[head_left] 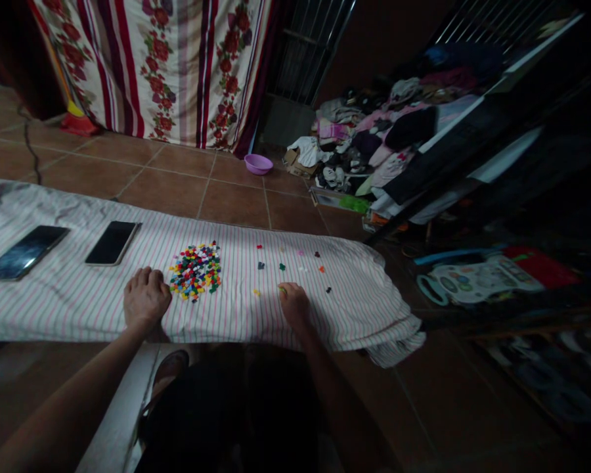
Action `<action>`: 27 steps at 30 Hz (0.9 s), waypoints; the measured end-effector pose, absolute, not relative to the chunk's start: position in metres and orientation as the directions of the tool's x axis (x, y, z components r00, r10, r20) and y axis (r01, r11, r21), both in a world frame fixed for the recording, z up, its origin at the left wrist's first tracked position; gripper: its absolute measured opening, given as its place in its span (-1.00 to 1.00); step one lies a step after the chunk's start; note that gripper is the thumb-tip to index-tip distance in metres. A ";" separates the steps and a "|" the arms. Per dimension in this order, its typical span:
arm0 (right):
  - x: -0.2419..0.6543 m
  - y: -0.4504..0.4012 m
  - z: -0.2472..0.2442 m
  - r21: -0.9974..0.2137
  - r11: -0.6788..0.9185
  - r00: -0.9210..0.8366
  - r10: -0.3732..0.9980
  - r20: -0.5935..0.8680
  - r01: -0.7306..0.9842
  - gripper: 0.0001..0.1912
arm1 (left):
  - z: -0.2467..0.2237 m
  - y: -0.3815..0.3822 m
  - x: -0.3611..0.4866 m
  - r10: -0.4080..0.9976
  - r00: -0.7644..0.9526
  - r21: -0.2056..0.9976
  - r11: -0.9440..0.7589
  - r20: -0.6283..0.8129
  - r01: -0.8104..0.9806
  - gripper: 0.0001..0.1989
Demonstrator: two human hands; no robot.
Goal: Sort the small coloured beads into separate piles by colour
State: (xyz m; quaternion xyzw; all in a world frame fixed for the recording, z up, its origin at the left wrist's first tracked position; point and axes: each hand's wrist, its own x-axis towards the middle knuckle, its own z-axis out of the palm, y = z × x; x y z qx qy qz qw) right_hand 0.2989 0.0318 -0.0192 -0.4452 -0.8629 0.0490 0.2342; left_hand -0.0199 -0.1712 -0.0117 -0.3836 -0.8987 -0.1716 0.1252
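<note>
A loose pile of small multicoloured plastic pieces [196, 270] lies on a striped cloth [364, 295]. Just left of the pile, my left hand [146, 295] rests on the cloth with its fingers curled in; nothing shows in it. My right hand [295, 305] pinches a small yellow-green plastic piece [282, 289] low over the cloth. Around it lie several separate small pieces, among them a yellow one [257, 292], a dark green one [282, 267], a grey one [261, 265], an orange one [322, 269] and a black one [328, 290].
Left of the pile lie a dark phone [112, 243] and a larger dark-screened device [24, 252]. Beyond the cloth, a purple basin [259, 164] stands on the tiled floor. Heaped clothes [369, 131] fill the back right, and a colourful toy panel [482, 282] is at the right.
</note>
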 end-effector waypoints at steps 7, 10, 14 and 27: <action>0.301 0.024 -0.033 -0.313 0.585 -0.483 0.803 0.348 0.748 -0.74 | -0.009 -0.171 -0.018 0.641 -0.677 0.236 0.640 0.361 0.732 -0.71; 0.301 0.020 -0.036 -0.343 0.614 -0.507 0.785 0.356 0.711 -0.70 | -0.007 -0.171 -0.017 0.636 -0.687 0.288 0.625 0.352 0.726 -0.73; 0.305 0.018 -0.034 -0.366 0.672 -0.572 0.740 0.354 0.644 -0.71 | -0.006 -0.171 -0.016 0.640 -0.684 0.341 0.593 0.351 0.730 -0.75; 0.299 0.020 -0.044 -0.347 0.660 -0.513 0.743 0.430 0.666 -0.76 | -0.012 -0.170 -0.019 0.621 -0.700 0.318 0.623 0.353 0.714 -0.71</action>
